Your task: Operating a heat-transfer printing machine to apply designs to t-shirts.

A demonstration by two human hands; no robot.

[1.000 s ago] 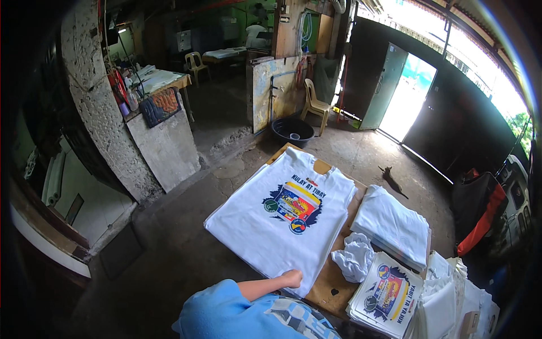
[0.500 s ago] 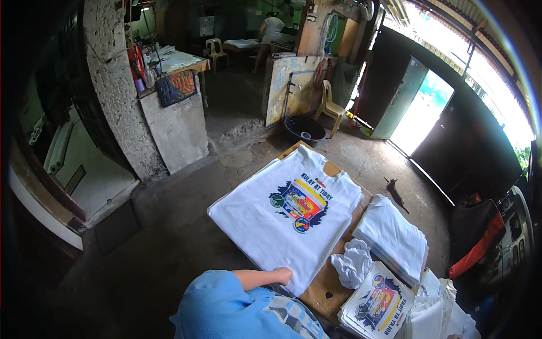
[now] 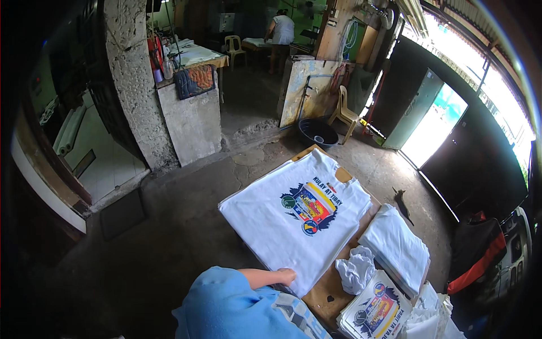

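A white T-shirt (image 3: 288, 237) with a colourful print of blue, yellow and red lies flat on top of a stack of shirts, its neck opening pointing away from me. At the near edge of that shirt, my left hand (image 3: 287, 277) is closed, with the fingers curled over the hem. The fingertips are partly hidden. My right hand is out of view. To the right of the stack sit a crumpled white cloth (image 3: 357, 270) and a pile of printed sheets (image 3: 377, 308) bearing a similar design.
A wooden table (image 3: 324, 296) carries the stacks. Folded white shirts (image 3: 395, 243) lie at its right, and loose white pieces (image 3: 432, 316) at the near right. Beyond are a black basin (image 3: 317, 133), a plastic chair (image 3: 343, 113), an open door (image 3: 415, 107) and a person (image 3: 282, 31) bending over a table.
The whole view has shifted, so the scene sits further right. My left hand stays closed at the shirt's near edge. The far person stands slightly more upright.
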